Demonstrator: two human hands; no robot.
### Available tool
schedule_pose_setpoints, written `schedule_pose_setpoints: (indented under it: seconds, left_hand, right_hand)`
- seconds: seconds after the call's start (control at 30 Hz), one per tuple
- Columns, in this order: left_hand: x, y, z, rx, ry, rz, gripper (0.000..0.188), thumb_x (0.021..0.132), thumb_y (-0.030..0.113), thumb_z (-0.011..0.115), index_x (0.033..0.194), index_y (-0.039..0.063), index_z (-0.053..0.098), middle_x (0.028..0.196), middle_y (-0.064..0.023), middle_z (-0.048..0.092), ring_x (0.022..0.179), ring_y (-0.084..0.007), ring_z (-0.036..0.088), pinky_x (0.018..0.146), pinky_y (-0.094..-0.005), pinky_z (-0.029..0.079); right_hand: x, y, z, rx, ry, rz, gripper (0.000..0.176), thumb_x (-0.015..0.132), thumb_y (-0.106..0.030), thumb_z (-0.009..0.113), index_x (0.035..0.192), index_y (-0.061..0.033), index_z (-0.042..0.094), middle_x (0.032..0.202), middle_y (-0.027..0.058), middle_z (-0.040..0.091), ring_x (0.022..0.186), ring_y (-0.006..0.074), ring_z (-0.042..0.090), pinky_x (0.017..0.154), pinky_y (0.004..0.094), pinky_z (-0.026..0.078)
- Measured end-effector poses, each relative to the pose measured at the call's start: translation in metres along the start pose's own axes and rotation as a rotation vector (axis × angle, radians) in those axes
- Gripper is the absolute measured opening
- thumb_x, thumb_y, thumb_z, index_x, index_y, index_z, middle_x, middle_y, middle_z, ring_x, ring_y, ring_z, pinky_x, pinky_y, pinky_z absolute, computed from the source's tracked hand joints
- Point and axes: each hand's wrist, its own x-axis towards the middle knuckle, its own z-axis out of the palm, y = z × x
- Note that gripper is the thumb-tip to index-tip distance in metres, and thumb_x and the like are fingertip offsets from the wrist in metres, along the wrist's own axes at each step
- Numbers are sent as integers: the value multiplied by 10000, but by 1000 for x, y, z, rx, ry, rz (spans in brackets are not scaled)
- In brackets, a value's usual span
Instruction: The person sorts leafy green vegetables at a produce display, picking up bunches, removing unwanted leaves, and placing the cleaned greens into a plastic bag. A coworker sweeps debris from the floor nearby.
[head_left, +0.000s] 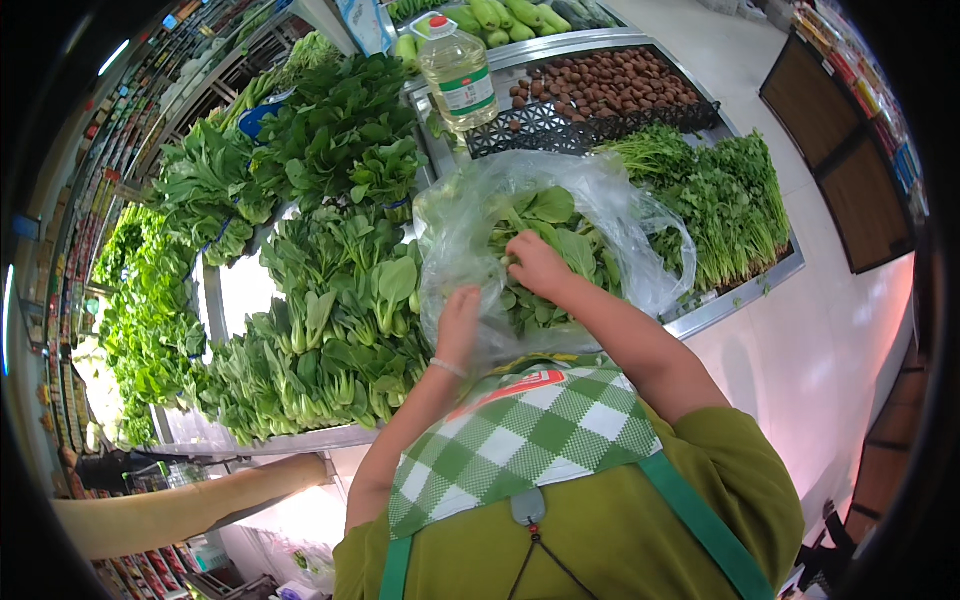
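Note:
In front of me a large clear plastic bag (645, 225) lies wide open, with leafy greens (577, 251) inside it. My right hand (536, 262) reaches into the bag's mouth, its fingers curled at the stems of the greens; what it grips is partly hidden. My left hand (458, 322) is at the near left side of the bag, blurred, its fingers close together against or just over the plastic. Whether it pinches the film cannot be made out. Left of the bag lie many heads of bok choy (322, 315), and to its right stands a thick pile of cilantro (720, 202).
A large oil bottle (459, 75) with a red cap stands behind the bag, beside a black plastic crate (540, 131) and round brown produce (622, 79). Darker leafy bunches (337, 120) rise at the back left. A metal rim (739, 289) edges the display.

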Motion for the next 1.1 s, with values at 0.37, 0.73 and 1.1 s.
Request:
schedule_pose_setpoints:
  seconds: [0.37, 0.73, 1.1]
  left_hand:
    - [-40, 76, 37, -635, -550, -315, 359, 945, 248, 451, 1219, 19, 485, 1095, -59, 562, 1017, -152, 527, 905, -291, 427]
    - [-53, 80, 11, -511, -281, -138, 284, 865, 96, 589, 1136, 34, 534, 1017, -19, 595, 910, -119, 560, 817, -280, 470]
    - [-47, 67, -13, -211, 49, 198, 327, 796, -2, 632, 1109, -1, 536, 992, -41, 589, 880, -103, 538, 781, -241, 453]
  right_hand:
    - [-90, -66, -68, 275, 350, -255, 287, 719, 53, 579, 989, -46, 572, 1026, 107, 556, 933, 241, 559, 792, 319, 461]
    - [-104, -91, -76, 324, 285, -292, 280, 739, 22, 598, 1015, -19, 587, 1116, 143, 559, 944, 275, 588, 764, 324, 487]
    - [-113, -77, -65, 462, 178, -24, 226, 812, 62, 516, 1020, 0, 578, 1047, 105, 542, 813, 146, 580, 682, 241, 475]
